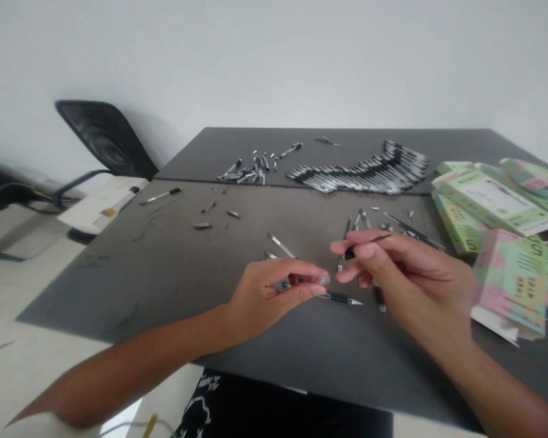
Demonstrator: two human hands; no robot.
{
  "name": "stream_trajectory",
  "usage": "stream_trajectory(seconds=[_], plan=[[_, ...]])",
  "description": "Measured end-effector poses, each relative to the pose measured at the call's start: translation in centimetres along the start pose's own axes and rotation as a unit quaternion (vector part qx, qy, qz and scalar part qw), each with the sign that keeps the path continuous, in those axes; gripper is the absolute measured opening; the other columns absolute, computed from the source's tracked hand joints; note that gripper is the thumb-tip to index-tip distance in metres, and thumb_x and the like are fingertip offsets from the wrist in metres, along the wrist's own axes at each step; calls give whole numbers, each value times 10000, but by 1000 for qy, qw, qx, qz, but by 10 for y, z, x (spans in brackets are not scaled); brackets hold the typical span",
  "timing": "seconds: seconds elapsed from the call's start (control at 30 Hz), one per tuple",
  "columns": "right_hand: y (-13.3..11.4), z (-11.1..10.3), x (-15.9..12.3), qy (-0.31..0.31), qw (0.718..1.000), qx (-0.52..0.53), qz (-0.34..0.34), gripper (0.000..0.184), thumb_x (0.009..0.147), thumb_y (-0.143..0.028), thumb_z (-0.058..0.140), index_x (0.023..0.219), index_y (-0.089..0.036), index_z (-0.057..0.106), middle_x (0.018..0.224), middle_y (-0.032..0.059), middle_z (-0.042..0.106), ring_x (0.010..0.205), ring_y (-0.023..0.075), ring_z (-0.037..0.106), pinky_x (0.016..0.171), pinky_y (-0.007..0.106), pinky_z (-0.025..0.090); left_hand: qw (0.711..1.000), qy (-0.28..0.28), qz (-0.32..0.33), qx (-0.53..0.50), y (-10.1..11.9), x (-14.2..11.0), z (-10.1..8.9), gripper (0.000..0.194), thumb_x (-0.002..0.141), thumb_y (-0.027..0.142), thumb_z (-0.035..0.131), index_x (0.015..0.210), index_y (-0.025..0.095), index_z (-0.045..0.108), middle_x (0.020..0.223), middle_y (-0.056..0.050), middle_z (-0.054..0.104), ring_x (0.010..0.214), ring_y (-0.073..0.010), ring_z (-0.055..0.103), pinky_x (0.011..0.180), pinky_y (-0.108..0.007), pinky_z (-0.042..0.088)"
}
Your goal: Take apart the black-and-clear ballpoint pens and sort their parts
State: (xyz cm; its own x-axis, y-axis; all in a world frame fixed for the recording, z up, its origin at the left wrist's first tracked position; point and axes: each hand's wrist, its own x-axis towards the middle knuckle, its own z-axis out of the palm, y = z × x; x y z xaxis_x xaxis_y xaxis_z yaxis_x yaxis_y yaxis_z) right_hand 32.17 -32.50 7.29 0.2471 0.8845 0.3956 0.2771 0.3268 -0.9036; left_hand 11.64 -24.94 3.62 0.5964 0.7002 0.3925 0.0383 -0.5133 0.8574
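My left hand (pixel 278 286) is closed in a pinch on a clear pen barrel (pixel 323 280), whose round end points toward me. Just to the right, my right hand (pixel 406 274) grips a thin dark pen refill (pixel 378 239) with a thicker black part by the fingertips. The two hands are a short gap apart above the table. Under and beside my left fingers lie a black-grip pen (pixel 344 298) and a clear pen barrel (pixel 281 244). Loose pen parts (pixel 360 219) lie behind my right hand, partly covered by it.
A long fanned row of pens (pixel 360 173) lies across the far table (pixel 187 152). To its left is a heap of pen caps (pixel 256 170), with several scattered pieces nearer. Green and pink cardboard boxes (pixel 511 274) pile up at right. A black chair (pixel 105 137) stands at left.
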Motion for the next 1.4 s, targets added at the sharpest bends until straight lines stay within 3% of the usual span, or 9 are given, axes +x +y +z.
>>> stream_trajectory(seconds=[0.17, 0.33, 0.47, 0.63, 0.83, 0.97, 1.17, 1.4], plan=[[1, -6, -6, -9, 996, -72, -51, 156, 978, -214, 803, 1064, -326, 868, 988, 3, 876, 761, 167, 837, 657, 240, 673, 998, -14, -31, -44, 1, -3, 0, 114, 909, 221, 872, 1021, 205, 859, 954, -42, 881, 790, -160, 805, 755, -234, 623], [3, -5, -6, -47, 993, -82, -67, 187, 963, -172, 805, 1096, -296, 848, 1027, 18, 869, 670, 135, 796, 587, 225, 652, 992, -21, -77, -97, 4, -2, -4, 114, 914, 209, 860, 1027, 201, 856, 952, -36, 879, 789, -143, 784, 759, -225, 607], [1, -3, -4, -70, 995, -53, -42, 222, 982, -191, 779, 1158, -310, 845, 1085, 40, 851, 615, 123, 750, 520, 237, 625, 990, -23, -81, -116, 4, -2, -6, 127, 917, 217, 856, 1043, 201, 854, 930, -37, 871, 754, -145, 756, 732, -247, 600], [1, -3, 1, -109, 994, 3, 8, 217, 967, -218, 808, 1122, -355, 874, 908, 4, 824, 599, 100, 708, 469, 186, 571, 989, -33, -70, -124, 4, -2, -6, 125, 904, 220, 873, 1025, 196, 851, 948, -52, 872, 786, -162, 778, 730, -255, 609], [0, -2, 6, -91, 987, 90, 99, 198, 785, -222, 973, 942, -300, 882, 704, -30, 808, 547, 96, 705, 488, 152, 573, 990, -43, -76, -110, 6, -1, -6, 123, 885, 203, 886, 1002, 192, 849, 942, -45, 872, 802, -164, 801, 717, -233, 614], [0, -1, 5, -84, 981, 119, 126, 225, 706, -222, 1019, 844, -253, 844, 730, -9, 826, 526, 112, 711, 418, 146, 544, 990, -35, -72, -114, 8, -1, -7, 131, 869, 192, 895, 983, 188, 830, 940, -43, 873, 813, -165, 811, 703, -226, 615], [-4, 1, 8, -89, 981, 96, 146, 178, 735, -309, 1003, 820, -243, 862, 656, 2, 800, 427, 109, 641, 366, 174, 546, 991, -29, -52, -123, 8, -1, -7, 151, 855, 166, 911, 969, 197, 816, 914, -25, 870, 796, -157, 811, 698, -226, 607], [2, -6, 9, -139, 973, 86, 166, 163, 810, -260, 954, 945, -335, 903, 820, -8, 854, 530, 89, 713, 482, 144, 612, 992, -21, -50, -114, 8, -1, -7, 144, 871, 175, 900, 982, 229, 826, 920, -2, 866, 811, -162, 808, 721, -241, 613]])
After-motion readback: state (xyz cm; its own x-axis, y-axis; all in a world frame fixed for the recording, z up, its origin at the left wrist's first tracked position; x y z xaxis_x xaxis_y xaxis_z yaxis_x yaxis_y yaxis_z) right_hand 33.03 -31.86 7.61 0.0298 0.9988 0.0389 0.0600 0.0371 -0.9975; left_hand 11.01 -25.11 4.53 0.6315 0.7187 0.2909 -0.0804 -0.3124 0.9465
